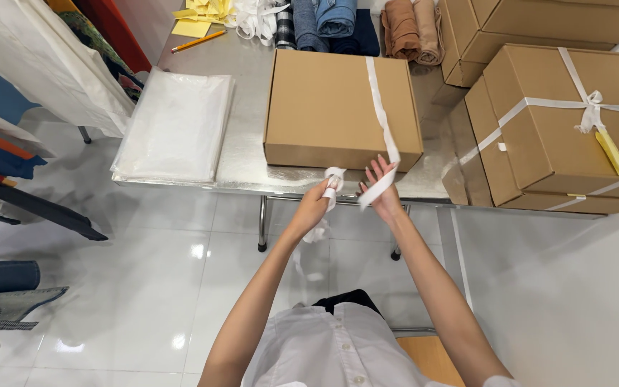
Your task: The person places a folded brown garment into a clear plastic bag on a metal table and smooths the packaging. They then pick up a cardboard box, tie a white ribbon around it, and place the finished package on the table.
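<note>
While the white ribbon [381,115] runs over the lid of the brown cardboard box [324,107], both hands work it just off the table's near edge. Right hand [381,192] has its fingers spread, and the flat band crosses its palm, pinched there as it comes down off the box's front face. Left hand [317,204] sits just beside it, a touch lower, clenched on a bunched loop of the same ribbon, with a loose tail dangling below the wrist. The two hands are near each other but not touching.

Ribbon's long axis runs from the far edge of the box toward the person, slanting slightly to the right as it nears the hands. The box lies flat, lid shut, on a steel table [245,158].

Left of the box, a stack of clear plastic bags [173,125]. At the far end, folded fabrics [338,21], yellow paper slips [195,18] and a pencil [198,41]. To the right, more cardboard boxes [560,136], the nearest one tied crosswise with white ribbon and knotted on top. Glossy white tile floor [109,287] below, hanging cloth at the left.
</note>
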